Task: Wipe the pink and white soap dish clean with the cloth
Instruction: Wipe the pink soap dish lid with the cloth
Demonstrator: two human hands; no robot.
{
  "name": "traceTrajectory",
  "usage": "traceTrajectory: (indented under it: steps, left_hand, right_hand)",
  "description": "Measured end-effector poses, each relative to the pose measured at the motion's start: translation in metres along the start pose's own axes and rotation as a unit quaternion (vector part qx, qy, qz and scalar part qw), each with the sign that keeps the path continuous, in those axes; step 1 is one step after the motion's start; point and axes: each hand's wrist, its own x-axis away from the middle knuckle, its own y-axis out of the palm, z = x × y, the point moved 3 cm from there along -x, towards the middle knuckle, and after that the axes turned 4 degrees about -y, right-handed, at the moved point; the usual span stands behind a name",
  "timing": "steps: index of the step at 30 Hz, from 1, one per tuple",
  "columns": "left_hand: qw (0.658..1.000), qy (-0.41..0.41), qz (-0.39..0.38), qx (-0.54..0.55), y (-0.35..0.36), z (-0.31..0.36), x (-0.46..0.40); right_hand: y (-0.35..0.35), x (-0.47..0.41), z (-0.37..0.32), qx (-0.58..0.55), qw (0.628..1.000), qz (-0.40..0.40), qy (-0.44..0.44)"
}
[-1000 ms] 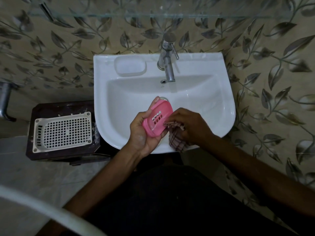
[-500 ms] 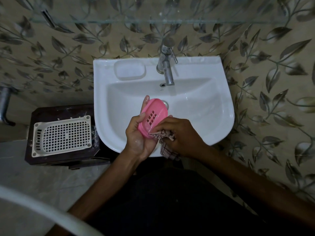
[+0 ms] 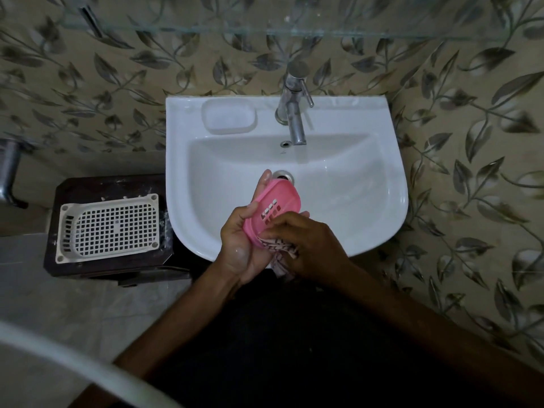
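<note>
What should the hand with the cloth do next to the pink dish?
Probably rub the cloth up along the pink dish. The right hand pinches it only at the dish's near end, while the left hand holds the dish tilted over the sink, its slotted far part uncovered.

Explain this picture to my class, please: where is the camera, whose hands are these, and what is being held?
The camera sits on a person's head, looking down at their own hands over a white washbasin with a steel tap. The left hand grips the pink soap dish part, tilted up over the basin. The right hand pinches a checked cloth against its lower edge. The white slotted tray rests apart on a dark stand left of the basin.
</note>
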Motion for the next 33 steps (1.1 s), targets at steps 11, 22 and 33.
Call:
traceTrajectory:
  steps: [11,22,33]
  left_hand:
    - [0.999,0.034,0.031,0.020,0.001,0.012,0.001]
    - [0.998,0.058,0.039,0.007,0.007,0.011,0.004]
    - [0.998,0.055,0.036,0.000,0.004,0.009,0.007]
  right_hand:
    - [-0.009,-0.017,0.005,0.023,0.999,-0.045,0.013]
    - [-0.014,-0.032,0.008,-0.014,0.999,-0.011,0.033]
    - [-0.013,-0.024,0.010,-0.018,0.999,-0.008,0.033]
